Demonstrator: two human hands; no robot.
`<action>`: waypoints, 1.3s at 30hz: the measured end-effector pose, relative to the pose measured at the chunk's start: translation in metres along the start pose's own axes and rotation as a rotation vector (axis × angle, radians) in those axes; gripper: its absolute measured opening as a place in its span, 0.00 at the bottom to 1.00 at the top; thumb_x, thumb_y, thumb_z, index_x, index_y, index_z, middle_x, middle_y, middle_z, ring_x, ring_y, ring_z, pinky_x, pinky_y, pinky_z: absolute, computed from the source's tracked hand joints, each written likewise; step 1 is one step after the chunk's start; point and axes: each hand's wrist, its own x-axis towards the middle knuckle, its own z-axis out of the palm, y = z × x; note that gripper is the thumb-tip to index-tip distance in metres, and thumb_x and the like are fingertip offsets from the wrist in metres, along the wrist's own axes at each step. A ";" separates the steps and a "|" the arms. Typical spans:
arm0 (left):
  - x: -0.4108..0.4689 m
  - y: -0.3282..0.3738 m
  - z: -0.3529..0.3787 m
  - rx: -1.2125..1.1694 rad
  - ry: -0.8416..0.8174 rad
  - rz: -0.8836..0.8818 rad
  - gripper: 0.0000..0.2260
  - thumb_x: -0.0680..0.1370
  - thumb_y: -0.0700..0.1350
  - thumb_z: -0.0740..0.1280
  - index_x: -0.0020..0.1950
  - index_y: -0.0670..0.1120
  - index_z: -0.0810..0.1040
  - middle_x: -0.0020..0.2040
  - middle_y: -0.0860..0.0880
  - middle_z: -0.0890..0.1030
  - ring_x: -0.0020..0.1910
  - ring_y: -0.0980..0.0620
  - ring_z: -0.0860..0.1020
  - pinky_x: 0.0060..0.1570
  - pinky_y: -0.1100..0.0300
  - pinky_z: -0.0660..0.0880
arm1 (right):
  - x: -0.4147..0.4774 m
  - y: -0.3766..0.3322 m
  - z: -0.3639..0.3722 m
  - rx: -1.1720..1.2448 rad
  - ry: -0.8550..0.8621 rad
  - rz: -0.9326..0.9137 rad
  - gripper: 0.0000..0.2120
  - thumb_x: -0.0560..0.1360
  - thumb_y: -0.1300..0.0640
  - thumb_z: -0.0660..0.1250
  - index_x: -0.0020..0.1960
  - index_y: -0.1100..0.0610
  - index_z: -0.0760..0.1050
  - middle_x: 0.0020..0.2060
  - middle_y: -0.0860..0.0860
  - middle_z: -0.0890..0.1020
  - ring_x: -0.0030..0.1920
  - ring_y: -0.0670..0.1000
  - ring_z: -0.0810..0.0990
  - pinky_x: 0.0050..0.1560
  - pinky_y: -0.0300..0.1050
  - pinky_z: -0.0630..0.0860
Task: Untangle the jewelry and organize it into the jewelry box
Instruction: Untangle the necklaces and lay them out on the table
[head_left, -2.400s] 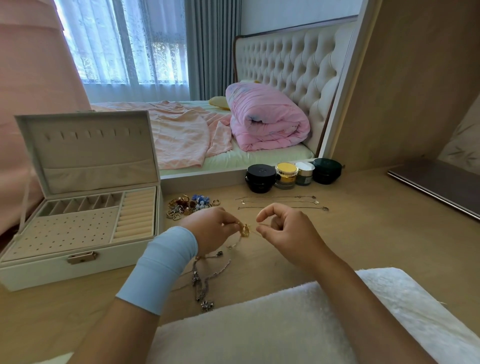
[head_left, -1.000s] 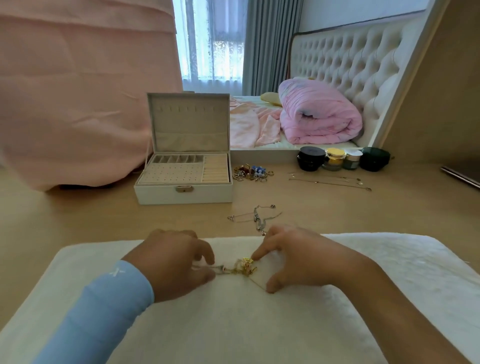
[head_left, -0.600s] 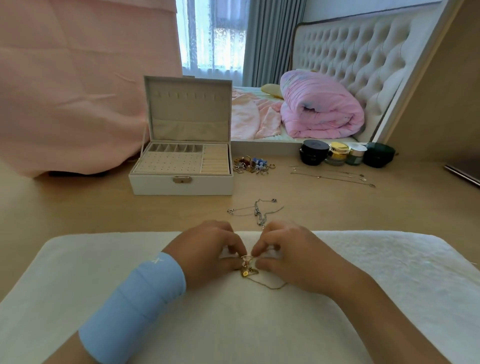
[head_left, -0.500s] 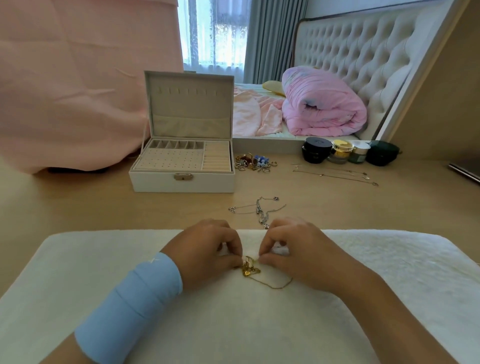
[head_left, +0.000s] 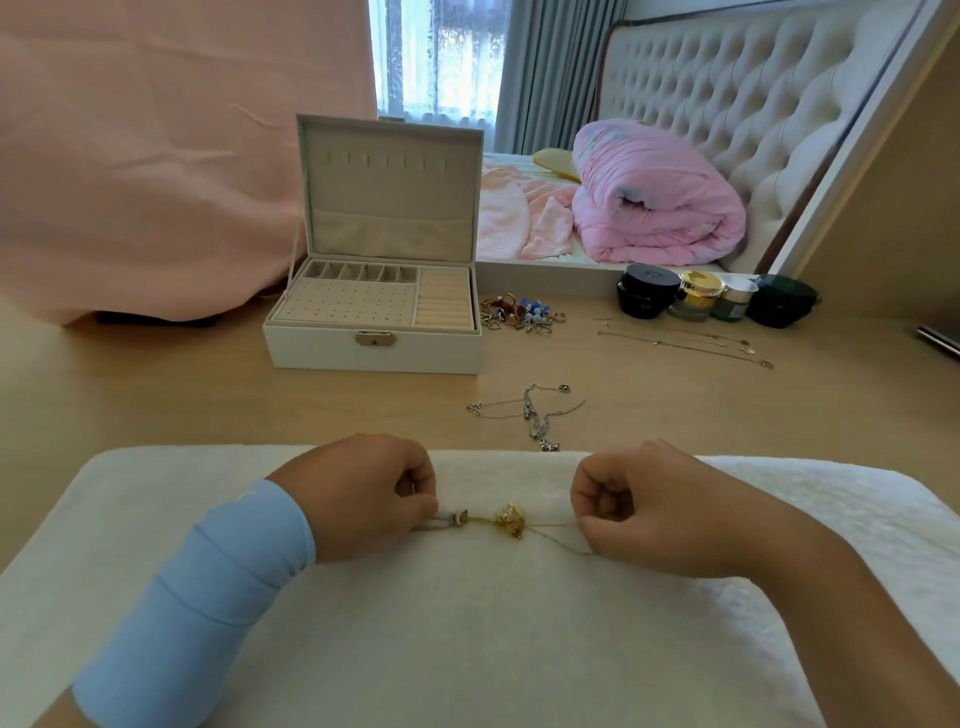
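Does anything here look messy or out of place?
Yes. A heap of rings and charms lies loose beside the open jewelry box, not in it, and silver chains lie tangled on the wooden surface. The gold necklace held between the left hand and right hand bunches in the middle.

- Bare floor (head_left: 156, 405) lies open between the pad's (head_left: 467, 649) far edge and the box (head_left: 322, 353).
- Tangled chains (head_left: 531, 410) lie just beyond the pad's far edge.
- A heap of rings (head_left: 511, 312) crowds the box's right side.

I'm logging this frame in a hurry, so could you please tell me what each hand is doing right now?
Left hand: pinching one end of the gold chain.
Right hand: pinching the chain's other end.
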 end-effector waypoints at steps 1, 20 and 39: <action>-0.002 0.000 -0.003 0.016 -0.036 -0.004 0.05 0.78 0.52 0.65 0.42 0.56 0.76 0.38 0.58 0.77 0.37 0.60 0.74 0.37 0.66 0.68 | -0.002 -0.001 -0.002 -0.010 -0.040 0.023 0.06 0.71 0.57 0.69 0.37 0.49 0.78 0.29 0.43 0.79 0.30 0.41 0.73 0.36 0.40 0.75; 0.018 0.018 0.028 -0.411 0.207 0.223 0.03 0.75 0.46 0.71 0.44 0.54 0.80 0.42 0.56 0.81 0.42 0.60 0.78 0.43 0.65 0.74 | 0.006 -0.005 0.025 -0.047 0.152 -0.085 0.04 0.72 0.50 0.73 0.39 0.47 0.81 0.37 0.38 0.80 0.38 0.39 0.77 0.40 0.34 0.73; 0.014 0.029 0.022 -1.097 0.144 0.042 0.05 0.83 0.40 0.59 0.50 0.42 0.74 0.38 0.48 0.84 0.32 0.48 0.80 0.34 0.58 0.75 | 0.023 -0.026 0.022 0.730 0.338 0.010 0.10 0.82 0.62 0.57 0.45 0.62 0.73 0.43 0.60 0.84 0.41 0.58 0.84 0.50 0.59 0.81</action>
